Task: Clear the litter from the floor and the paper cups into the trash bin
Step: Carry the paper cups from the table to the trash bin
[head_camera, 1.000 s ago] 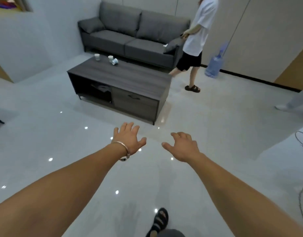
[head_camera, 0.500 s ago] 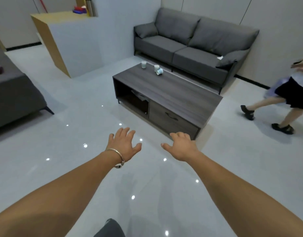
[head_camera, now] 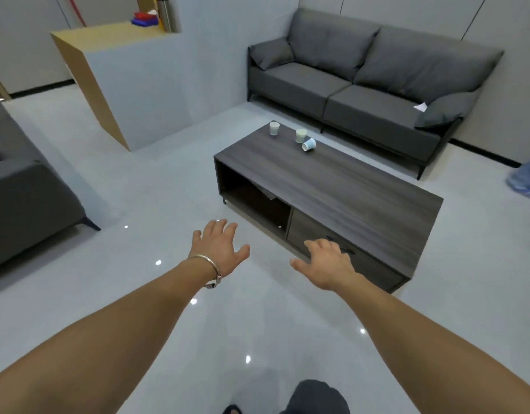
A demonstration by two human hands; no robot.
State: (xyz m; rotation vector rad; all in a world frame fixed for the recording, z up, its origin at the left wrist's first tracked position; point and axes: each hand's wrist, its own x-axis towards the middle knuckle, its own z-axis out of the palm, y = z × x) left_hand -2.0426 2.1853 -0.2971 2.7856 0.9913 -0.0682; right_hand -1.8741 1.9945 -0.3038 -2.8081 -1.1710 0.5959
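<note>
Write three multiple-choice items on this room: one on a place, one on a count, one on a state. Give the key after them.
1. Where are the paper cups?
A. Inside a bin
B. On the coffee table
C. On a wall shelf

2. How many paper cups are in view?
A. Two
B. Three
C. Five

3. How does the bluish cup lie?
A. Tipped on its side
B. Upright
C. Stacked inside another cup

Key:
1 B: all of them sit on the dark wooden top, at its far end.
2 B: two pale ones stand there, and the bluish one lies beside them.
3 A: its rim faces sideways, not up.
</note>
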